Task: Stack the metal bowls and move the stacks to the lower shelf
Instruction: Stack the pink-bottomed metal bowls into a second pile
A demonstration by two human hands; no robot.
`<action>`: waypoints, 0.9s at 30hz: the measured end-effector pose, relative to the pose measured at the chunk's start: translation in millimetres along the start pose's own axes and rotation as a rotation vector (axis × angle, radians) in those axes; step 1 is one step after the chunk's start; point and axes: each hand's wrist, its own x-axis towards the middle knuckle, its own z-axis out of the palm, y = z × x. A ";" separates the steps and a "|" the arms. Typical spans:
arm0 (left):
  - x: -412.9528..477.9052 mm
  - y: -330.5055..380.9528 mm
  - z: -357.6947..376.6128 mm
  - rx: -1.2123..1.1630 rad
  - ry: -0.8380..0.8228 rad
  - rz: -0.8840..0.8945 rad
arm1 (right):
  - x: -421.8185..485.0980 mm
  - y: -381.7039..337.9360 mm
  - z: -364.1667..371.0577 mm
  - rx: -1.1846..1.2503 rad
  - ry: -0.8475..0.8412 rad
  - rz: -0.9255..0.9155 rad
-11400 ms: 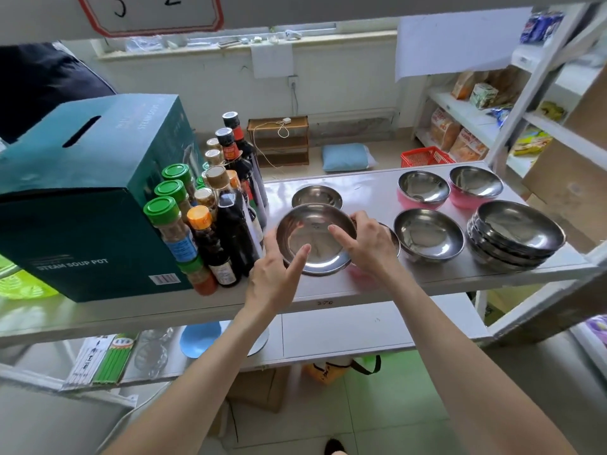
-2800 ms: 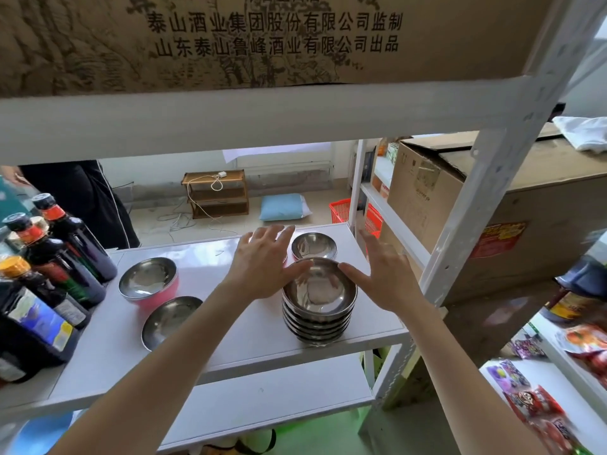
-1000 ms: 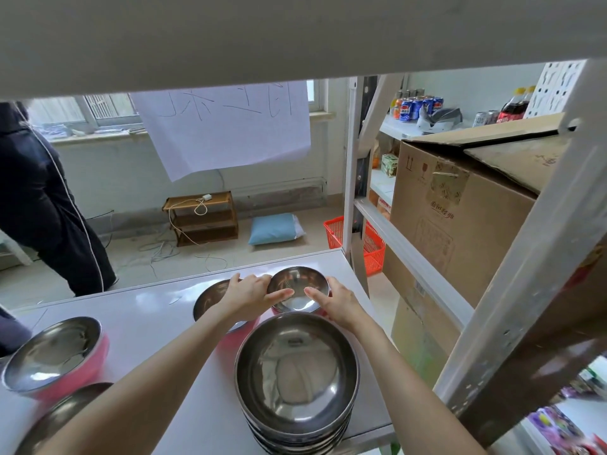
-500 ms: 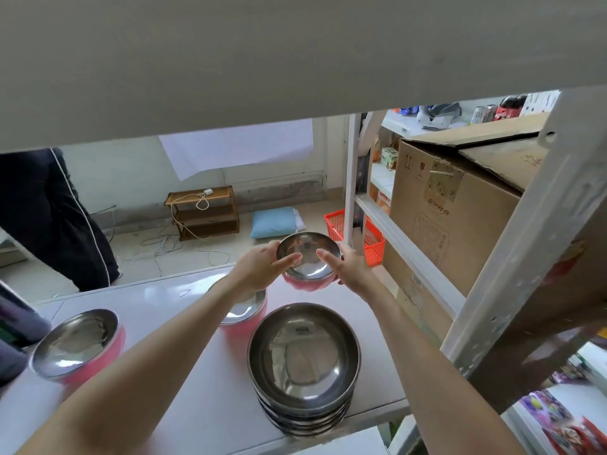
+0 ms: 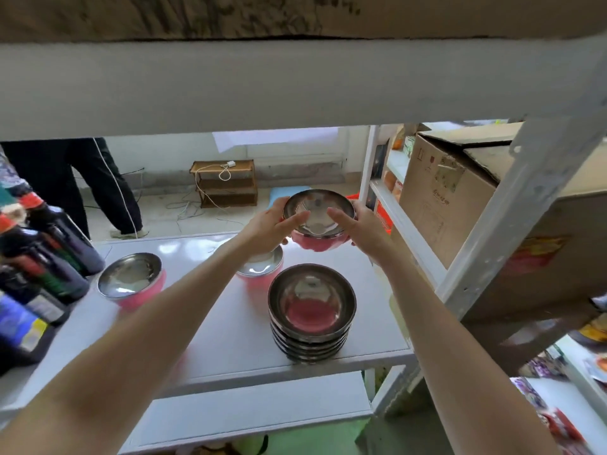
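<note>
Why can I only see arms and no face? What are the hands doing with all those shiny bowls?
The camera sits on the person's head, looking down, so you see only their arms. The left hand and right hand hold a pink-sided metal bowl up in the air, fingers on its rim. Below, on the white shelf, stands a stack of plain metal bowls. Two more pink bowls wait nearby, and dark sauce bottles stand at the left.
</note>
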 end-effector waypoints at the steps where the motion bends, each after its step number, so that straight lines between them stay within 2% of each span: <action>1: -7.9 3.4 -4.4 -0.005 0.013 -0.004 | -3.4 -5.7 -0.9 -0.006 -0.007 -0.009; 11: -95.2 -9.2 -63.0 -0.061 0.022 -0.048 | -57.4 -75.5 39.9 0.078 -0.087 -0.074; 15: -127.2 -34.6 -94.2 -0.065 0.049 -0.032 | -76.5 -105.4 78.1 0.085 -0.082 -0.093; 20: -165.3 -73.8 -126.5 -0.054 0.054 -0.058 | -95.8 -132.2 136.4 0.111 -0.154 -0.079; 27: -199.3 -133.0 -146.6 -0.019 0.139 -0.141 | -97.5 -139.4 209.2 0.086 -0.224 -0.023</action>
